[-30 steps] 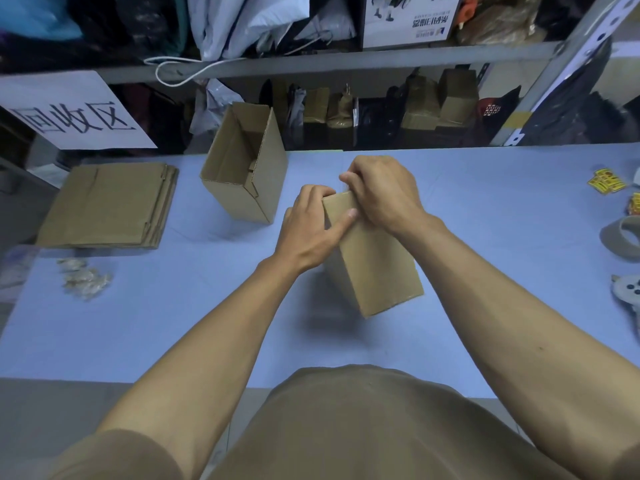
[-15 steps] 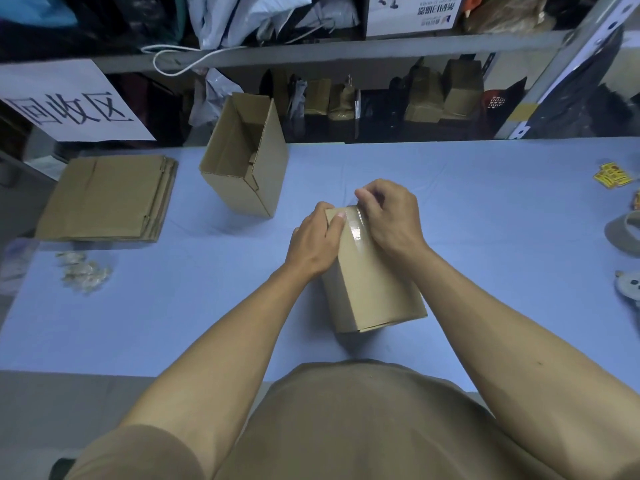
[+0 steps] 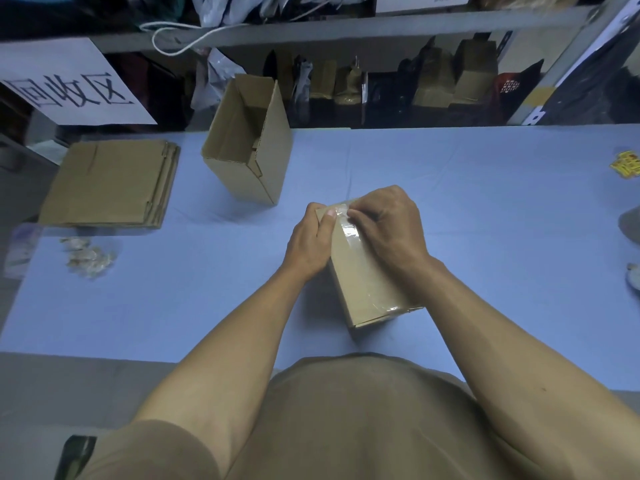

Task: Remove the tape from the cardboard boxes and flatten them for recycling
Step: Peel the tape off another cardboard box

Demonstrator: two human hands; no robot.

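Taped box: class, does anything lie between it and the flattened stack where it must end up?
Nothing visible: the open box stands further back, and bare table separates the taped box from the flattened stack.

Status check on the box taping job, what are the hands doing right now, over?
Left hand steadies taped box. Right hand pinches clear tape at far end. Nothing in the way.

Storeroom: cluttered shelf, flattened cardboard

Table: blue surface.
Taped box: on table, near front edge.
Open box: behind-left of taped box.
Flat stack: far left.
Tape scraps: before the stack.
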